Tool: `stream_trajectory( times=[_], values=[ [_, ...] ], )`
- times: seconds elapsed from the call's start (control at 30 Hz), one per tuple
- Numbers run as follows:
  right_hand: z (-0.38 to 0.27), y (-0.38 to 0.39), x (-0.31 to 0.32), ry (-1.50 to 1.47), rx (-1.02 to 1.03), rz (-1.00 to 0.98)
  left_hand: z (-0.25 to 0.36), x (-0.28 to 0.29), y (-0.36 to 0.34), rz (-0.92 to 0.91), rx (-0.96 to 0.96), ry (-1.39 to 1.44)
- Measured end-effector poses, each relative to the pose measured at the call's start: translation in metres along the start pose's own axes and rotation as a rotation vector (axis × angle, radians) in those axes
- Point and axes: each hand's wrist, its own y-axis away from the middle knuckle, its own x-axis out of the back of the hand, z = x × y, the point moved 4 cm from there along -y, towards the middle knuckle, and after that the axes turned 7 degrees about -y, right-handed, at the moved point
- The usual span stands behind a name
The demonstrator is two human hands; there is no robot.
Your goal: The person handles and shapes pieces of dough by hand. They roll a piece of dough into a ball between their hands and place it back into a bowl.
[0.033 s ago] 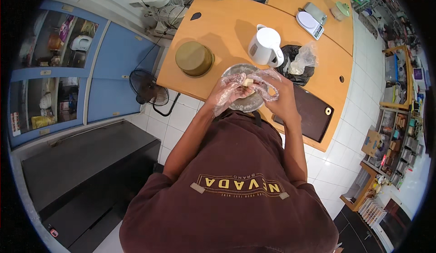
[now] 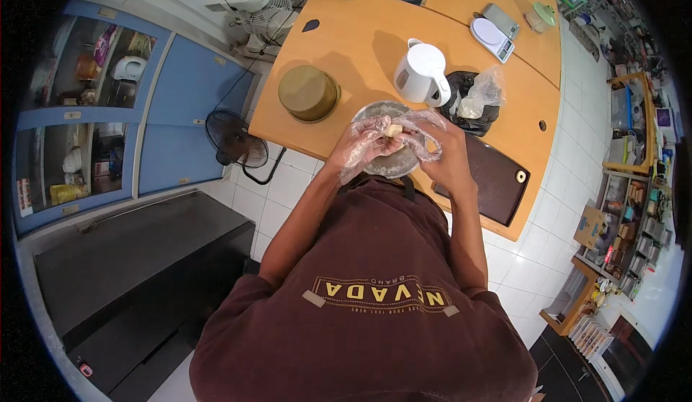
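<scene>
Pinching pale dough lump [image 2: 393,131], crinkly-gloved left hand [image 2: 366,146], round metal bowl [image 2: 398,164]

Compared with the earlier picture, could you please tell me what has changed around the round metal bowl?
Nothing has visibly changed. The left hand and right hand, both in clear plastic gloves, remain over the round metal bowl, pressing a pale lump of dough. The white electric kettle and round brass-coloured tin stand as before.
</scene>
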Motion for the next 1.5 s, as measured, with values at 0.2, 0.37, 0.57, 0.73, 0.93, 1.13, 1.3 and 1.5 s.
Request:
stream_trajectory(
  times=[0.2, 0.37, 0.57, 0.73, 0.93, 1.13, 1.3, 1.5],
  values=[
    [-0.003, 0.005, -0.003, 0.056, 0.03, 0.042, -0.002, 0.001, -0.001, -0.043, 0.011, -0.029],
    [-0.002, 0.004, -0.006, 0.058, -0.026, 0.063, -0.004, -0.003, -0.001, -0.043, 0.058, -0.069],
    [-0.003, 0.005, -0.009, 0.037, 0.024, 0.127, -0.001, 0.0, -0.002, 0.07, -0.011, 0.058],
    [-0.004, 0.005, -0.01, 0.045, 0.036, 0.17, -0.006, 0.009, -0.008, -0.006, -0.083, 0.058],
    [-0.005, 0.005, -0.008, 0.045, 0.023, 0.159, -0.003, 0.002, -0.004, 0.024, -0.041, 0.044],
    [-0.015, 0.0, -0.004, -0.009, 0.024, 0.224, 0.012, -0.003, 0.001, 0.007, -0.159, -0.006],
    [-0.022, -0.001, -0.005, 0.016, 0.051, 0.229, 0.023, -0.003, 0.003, -0.003, -0.193, -0.178],
    [-0.013, 0.005, -0.009, 0.061, 0.098, 0.254, 0.024, -0.004, 0.006, -0.022, -0.186, -0.159]
  ],
)
